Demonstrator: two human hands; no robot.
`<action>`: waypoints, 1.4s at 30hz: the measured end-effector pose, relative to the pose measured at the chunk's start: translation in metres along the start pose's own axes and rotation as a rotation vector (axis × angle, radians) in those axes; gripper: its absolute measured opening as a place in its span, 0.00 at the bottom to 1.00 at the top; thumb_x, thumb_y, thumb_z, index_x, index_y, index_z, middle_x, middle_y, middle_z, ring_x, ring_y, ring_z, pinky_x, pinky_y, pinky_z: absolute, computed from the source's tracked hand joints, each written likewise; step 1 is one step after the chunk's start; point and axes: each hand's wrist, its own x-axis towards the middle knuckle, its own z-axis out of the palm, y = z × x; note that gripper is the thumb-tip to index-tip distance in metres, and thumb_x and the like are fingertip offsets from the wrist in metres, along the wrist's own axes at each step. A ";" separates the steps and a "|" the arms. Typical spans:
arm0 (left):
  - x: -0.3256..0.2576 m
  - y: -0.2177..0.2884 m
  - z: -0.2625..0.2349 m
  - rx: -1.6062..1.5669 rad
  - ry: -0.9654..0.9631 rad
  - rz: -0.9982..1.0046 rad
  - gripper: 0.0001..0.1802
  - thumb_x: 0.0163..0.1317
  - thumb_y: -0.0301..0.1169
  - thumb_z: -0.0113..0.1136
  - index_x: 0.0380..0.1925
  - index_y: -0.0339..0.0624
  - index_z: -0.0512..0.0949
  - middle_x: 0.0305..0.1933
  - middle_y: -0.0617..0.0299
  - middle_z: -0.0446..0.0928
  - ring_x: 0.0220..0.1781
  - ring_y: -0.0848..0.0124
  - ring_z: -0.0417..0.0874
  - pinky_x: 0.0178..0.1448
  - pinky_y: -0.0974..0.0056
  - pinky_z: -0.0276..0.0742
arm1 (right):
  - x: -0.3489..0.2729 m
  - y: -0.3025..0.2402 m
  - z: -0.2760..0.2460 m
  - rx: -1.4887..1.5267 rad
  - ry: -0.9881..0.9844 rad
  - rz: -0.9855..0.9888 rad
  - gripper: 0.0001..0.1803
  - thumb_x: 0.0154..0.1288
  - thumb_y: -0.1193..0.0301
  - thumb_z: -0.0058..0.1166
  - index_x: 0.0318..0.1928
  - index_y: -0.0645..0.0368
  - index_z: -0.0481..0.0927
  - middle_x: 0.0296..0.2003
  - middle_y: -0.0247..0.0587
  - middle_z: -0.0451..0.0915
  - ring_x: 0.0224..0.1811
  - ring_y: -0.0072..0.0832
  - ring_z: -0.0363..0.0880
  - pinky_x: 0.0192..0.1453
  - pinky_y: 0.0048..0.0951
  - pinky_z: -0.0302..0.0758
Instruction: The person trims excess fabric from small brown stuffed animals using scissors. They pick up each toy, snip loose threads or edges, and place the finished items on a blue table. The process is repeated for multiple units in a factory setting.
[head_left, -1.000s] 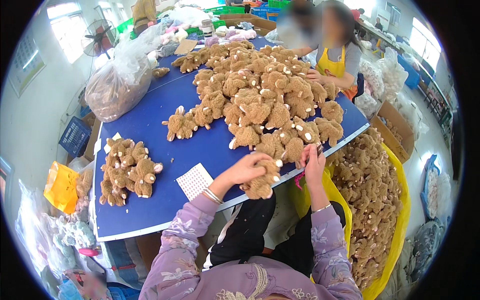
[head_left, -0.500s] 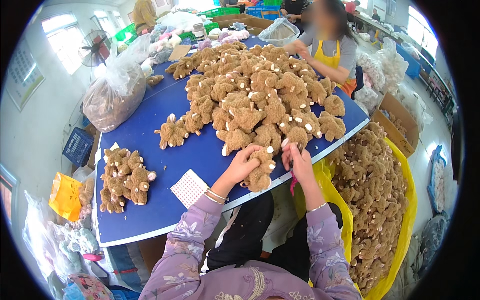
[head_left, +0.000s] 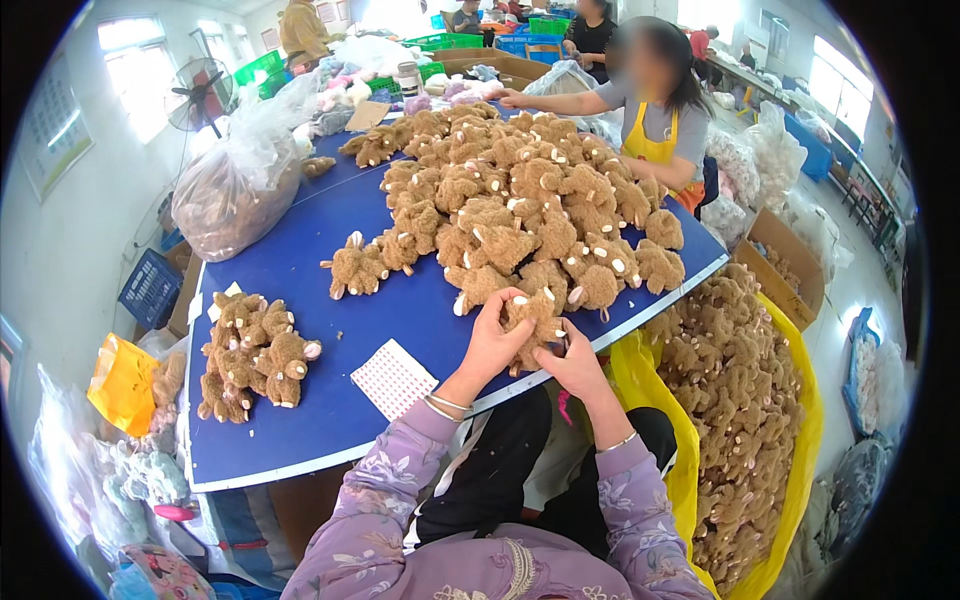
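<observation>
A small brown plush toy with white tips is held over the table's near edge. My left hand is closed around its left side, fingers over the top. My right hand is closed at its right side, thumb against the fur. A small dark tool shows partly between the right fingers; its kind is hidden. Below that hand hangs a bright pink strip. Just beyond my hands a large heap of similar plush toys covers the blue table.
A smaller plush group lies left, near a sheet of small printed marks. A yellow sack full of plush toys stands right of my legs. A tied clear bag sits at the table's left. Across the table, a person in a yellow apron works.
My right hand has come left and in against the plush toy, which has been raised and turned. The person across has stretched an arm out over the far side of the heap.
</observation>
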 end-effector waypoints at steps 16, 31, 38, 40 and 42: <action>0.011 -0.007 -0.004 -0.633 0.152 -0.245 0.31 0.60 0.38 0.64 0.58 0.31 0.67 0.55 0.56 0.72 0.55 0.71 0.74 0.57 0.67 0.71 | 0.016 0.017 0.008 0.443 0.169 0.037 0.09 0.66 0.76 0.49 0.46 0.61 0.74 0.24 0.29 0.71 0.17 0.15 0.63 0.20 0.19 0.62; 0.012 -0.001 -0.011 -0.623 0.183 -0.222 0.15 0.61 0.23 0.55 0.48 0.31 0.74 0.43 0.58 0.80 0.42 0.68 0.82 0.45 0.65 0.78 | 0.009 0.017 0.009 0.247 0.099 0.088 0.08 0.65 0.68 0.57 0.37 0.60 0.75 0.23 0.23 0.69 0.20 0.11 0.63 0.23 0.16 0.61; 0.012 0.000 -0.018 -0.255 0.059 -0.218 0.21 0.60 0.21 0.55 0.55 0.34 0.69 0.49 0.58 0.78 0.50 0.68 0.80 0.51 0.64 0.78 | 0.011 0.010 0.003 0.148 -0.007 0.082 0.09 0.63 0.70 0.58 0.40 0.61 0.76 0.25 0.26 0.72 0.24 0.11 0.65 0.27 0.16 0.62; 0.012 -0.006 -0.014 -0.205 0.078 -0.164 0.19 0.59 0.21 0.58 0.51 0.33 0.72 0.47 0.58 0.79 0.47 0.69 0.81 0.49 0.65 0.78 | 0.007 0.003 0.004 0.048 -0.030 0.063 0.08 0.62 0.71 0.59 0.38 0.62 0.77 0.26 0.26 0.73 0.28 0.11 0.67 0.31 0.17 0.65; 0.014 -0.001 -0.012 -0.291 0.147 -0.178 0.15 0.58 0.21 0.58 0.47 0.31 0.74 0.45 0.57 0.80 0.45 0.69 0.82 0.47 0.66 0.78 | 0.002 -0.005 0.006 -0.162 -0.061 0.030 0.07 0.62 0.72 0.59 0.36 0.62 0.77 0.26 0.25 0.73 0.29 0.11 0.68 0.33 0.17 0.66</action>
